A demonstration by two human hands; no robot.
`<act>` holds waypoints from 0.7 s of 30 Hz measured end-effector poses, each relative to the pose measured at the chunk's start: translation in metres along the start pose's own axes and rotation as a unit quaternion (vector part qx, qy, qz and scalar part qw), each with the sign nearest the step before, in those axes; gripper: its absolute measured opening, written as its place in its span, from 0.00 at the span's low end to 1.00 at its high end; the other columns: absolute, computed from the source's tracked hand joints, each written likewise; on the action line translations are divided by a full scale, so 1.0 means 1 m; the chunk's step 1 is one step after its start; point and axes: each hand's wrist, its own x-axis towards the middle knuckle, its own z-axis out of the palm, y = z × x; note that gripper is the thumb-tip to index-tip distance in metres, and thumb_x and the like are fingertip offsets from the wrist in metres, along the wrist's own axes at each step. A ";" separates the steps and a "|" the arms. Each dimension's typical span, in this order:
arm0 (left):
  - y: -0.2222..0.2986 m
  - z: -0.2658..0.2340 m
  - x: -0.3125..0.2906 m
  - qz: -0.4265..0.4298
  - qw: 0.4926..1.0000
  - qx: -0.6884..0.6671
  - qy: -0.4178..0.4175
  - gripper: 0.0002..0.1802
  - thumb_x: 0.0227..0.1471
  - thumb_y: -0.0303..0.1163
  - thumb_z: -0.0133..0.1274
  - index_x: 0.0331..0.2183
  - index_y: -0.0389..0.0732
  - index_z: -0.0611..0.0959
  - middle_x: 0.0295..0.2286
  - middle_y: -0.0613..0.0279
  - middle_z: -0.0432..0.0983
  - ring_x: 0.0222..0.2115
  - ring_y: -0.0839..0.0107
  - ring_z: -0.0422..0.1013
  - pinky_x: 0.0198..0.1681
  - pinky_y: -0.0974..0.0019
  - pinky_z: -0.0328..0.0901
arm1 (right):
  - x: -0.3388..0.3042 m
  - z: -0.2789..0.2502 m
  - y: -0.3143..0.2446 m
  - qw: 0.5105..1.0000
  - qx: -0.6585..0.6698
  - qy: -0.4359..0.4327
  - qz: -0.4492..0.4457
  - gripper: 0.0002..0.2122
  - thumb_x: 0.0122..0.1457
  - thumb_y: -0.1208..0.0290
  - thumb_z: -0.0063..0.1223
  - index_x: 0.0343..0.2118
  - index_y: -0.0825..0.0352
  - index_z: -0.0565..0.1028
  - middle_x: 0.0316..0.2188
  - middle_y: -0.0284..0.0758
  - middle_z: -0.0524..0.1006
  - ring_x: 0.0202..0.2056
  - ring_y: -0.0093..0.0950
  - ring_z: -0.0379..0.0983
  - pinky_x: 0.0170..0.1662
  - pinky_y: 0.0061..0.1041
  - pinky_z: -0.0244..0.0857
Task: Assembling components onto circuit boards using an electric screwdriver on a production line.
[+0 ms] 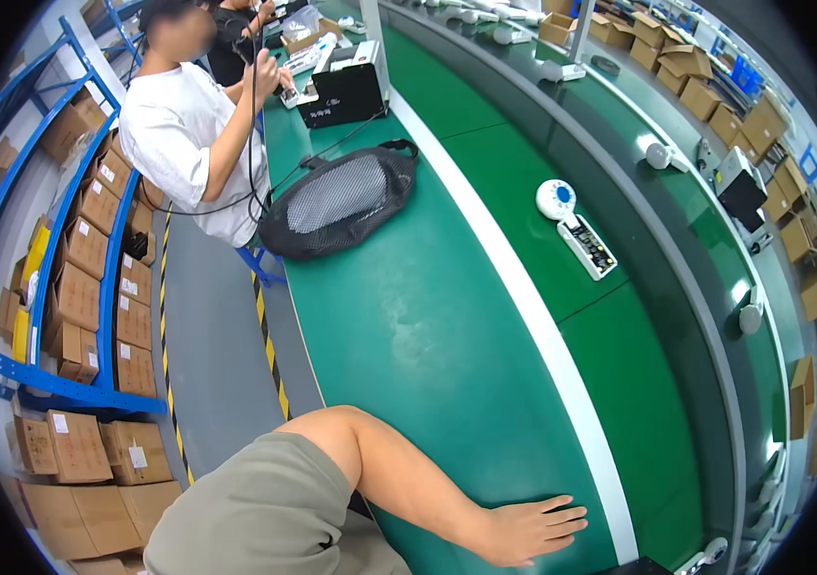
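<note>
Rests one bare left hand (531, 532) flat at the near end of one long, smooth green tabletop (428, 383), palm down, fingers slightly spread, just beside one long white border strip (548, 355). Cannot tell the grip of the right hand, out of view. Wears one loose grey-green sleeve (255, 508). Farther along the tabletop, one black, mesh-topped, bag-like item (341, 206); beyond, one black-and-white boxy unit (343, 96). To the right, on one flat green belt (591, 374), one white round-headed device (576, 235) with blue markings and exposed inner parts, well apart from the fingers. At the near right edge, one white round-headed piece (715, 549), partly cut off. At far left, two co-workers, one in a white T-shirt (188, 153), one in dark clothing (231, 43). On the left, two black-and-yellow floor stripes (269, 350) and one blue metal rack (54, 377) with brown cardboard cartons (87, 249), too overlapped to count.
</note>
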 end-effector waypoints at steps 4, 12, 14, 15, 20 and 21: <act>0.014 -0.033 -0.004 0.010 0.999 0.041 0.000 0.35 0.47 0.47 0.53 0.51 0.34 0.69 0.58 0.42 0.55 0.62 0.47 0.46 0.64 0.44 0.38 | -0.029 0.054 0.028 0.998 0.014 0.065 -0.019 0.37 0.49 0.45 0.58 0.45 0.82 0.66 0.42 0.56 0.71 0.40 0.42 0.71 0.47 0.33 0.66; -0.015 -0.036 -0.004 0.012 0.996 0.092 -0.005 0.30 0.47 0.43 0.55 0.50 0.38 0.72 0.56 0.51 0.61 0.60 0.54 0.54 0.62 0.49 0.48 | -0.055 0.131 0.082 0.856 0.154 0.492 0.027 0.39 0.54 0.59 0.55 0.63 0.75 0.50 0.60 0.53 0.58 0.56 0.49 0.62 0.59 0.37 0.56; -0.008 -0.044 -0.002 0.005 0.994 0.111 0.008 0.28 0.47 0.42 0.55 0.49 0.39 0.73 0.55 0.54 0.64 0.59 0.57 0.57 0.62 0.50 0.50 | -0.032 0.129 0.127 0.847 0.165 0.505 0.006 0.37 0.52 0.55 0.60 0.56 0.78 0.57 0.53 0.55 0.64 0.50 0.47 0.66 0.55 0.35 0.60; -0.005 -0.045 -0.002 0.007 0.994 0.113 0.003 0.28 0.47 0.42 0.55 0.49 0.39 0.73 0.55 0.54 0.64 0.59 0.57 0.57 0.62 0.50 0.50 | -0.027 0.128 0.137 0.841 0.171 0.513 -0.015 0.36 0.50 0.52 0.64 0.49 0.81 0.64 0.46 0.57 0.70 0.44 0.44 0.70 0.50 0.34 0.64; 0.001 -0.042 0.000 -0.014 0.990 0.137 0.010 0.25 0.49 0.41 0.55 0.47 0.39 0.75 0.54 0.56 0.65 0.59 0.58 0.57 0.61 0.52 0.51 | -0.031 0.107 0.109 0.773 0.201 0.503 -0.330 0.32 0.55 0.58 0.60 0.54 0.78 0.62 0.47 0.52 0.71 0.45 0.40 0.70 0.50 0.34 0.65; 0.000 -0.044 -0.002 -0.019 0.990 0.136 0.009 0.25 0.49 0.41 0.55 0.47 0.39 0.75 0.54 0.56 0.65 0.59 0.58 0.57 0.62 0.52 0.51 | -0.040 0.090 0.106 0.756 0.253 0.461 -0.388 0.30 0.56 0.58 0.59 0.54 0.77 0.63 0.47 0.50 0.71 0.45 0.39 0.71 0.51 0.33 0.65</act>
